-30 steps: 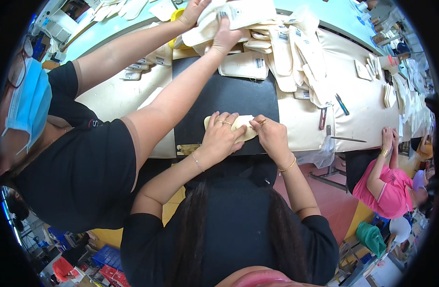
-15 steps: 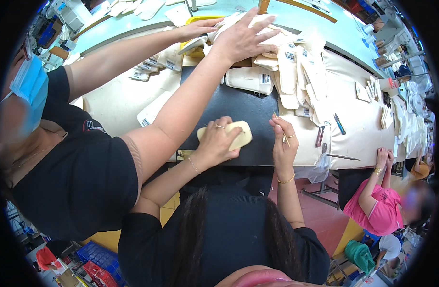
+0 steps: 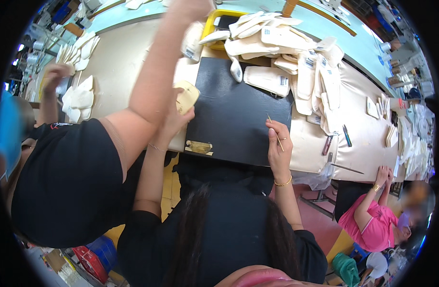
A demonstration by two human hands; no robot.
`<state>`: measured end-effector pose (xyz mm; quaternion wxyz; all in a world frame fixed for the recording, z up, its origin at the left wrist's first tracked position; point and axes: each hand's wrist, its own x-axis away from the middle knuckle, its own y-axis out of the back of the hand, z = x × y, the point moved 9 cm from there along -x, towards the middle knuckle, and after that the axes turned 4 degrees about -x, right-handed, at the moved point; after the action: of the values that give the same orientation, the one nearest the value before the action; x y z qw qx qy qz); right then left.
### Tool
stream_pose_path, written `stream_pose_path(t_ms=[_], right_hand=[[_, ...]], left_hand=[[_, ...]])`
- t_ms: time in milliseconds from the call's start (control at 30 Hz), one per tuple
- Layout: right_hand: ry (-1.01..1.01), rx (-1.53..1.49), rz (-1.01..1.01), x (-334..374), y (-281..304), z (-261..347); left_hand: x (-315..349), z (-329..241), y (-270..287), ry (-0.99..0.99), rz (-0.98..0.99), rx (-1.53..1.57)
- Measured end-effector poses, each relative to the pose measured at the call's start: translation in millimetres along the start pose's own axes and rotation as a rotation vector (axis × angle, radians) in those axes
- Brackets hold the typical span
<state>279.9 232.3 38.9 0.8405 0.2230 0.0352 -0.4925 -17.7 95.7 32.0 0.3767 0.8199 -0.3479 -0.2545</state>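
Note:
My left hand [image 3: 178,117] grips a cream oblong fabric pad [image 3: 187,97] with rounded corners, held up at the left edge of a black board [image 3: 229,117]. A co-worker's bare arm [image 3: 155,81] passes close by and hides part of my left hand. In my right hand [image 3: 280,153], over the board's right side, a thin pale wooden stick [image 3: 278,138] is pinched between the fingers, its tip pointing up. At the board's far side lies a single cream pad [image 3: 267,80] with a label.
Labelled cream pads [image 3: 305,71] are heaped at the far right, beside a yellow tray [image 3: 211,24]. A dark red-handled tool [image 3: 327,145], a blue-green pen-like tool [image 3: 347,136] and a slim metal rod [image 3: 348,169] lie right. A co-worker in pink [image 3: 368,220] sits at right.
My left hand has carried the pad leftward and up from the board. The co-worker's hands have left the heap; the nearer arm now reaches up and the other is further left.

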Motion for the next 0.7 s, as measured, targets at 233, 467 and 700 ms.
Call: stream_pose_path(t_ms=[233, 467, 700], right_hand=[[-0.002, -0.005, 0.051, 2.9, -6.7, -1.9], [-0.100, -0.054, 0.001, 1.4, -2.3, -6.1], [0.279, 0.575, -0.082, -60.5, -17.4, -13.6]], left_hand=[[-24.9, 29.8, 16.0, -0.051, 0.073, -0.318], [-13.1, -18.5, 36.9, -0.210, -0.061, -0.240], [56.9, -111.1, -77.3, -0.598, 0.367, -0.016]])
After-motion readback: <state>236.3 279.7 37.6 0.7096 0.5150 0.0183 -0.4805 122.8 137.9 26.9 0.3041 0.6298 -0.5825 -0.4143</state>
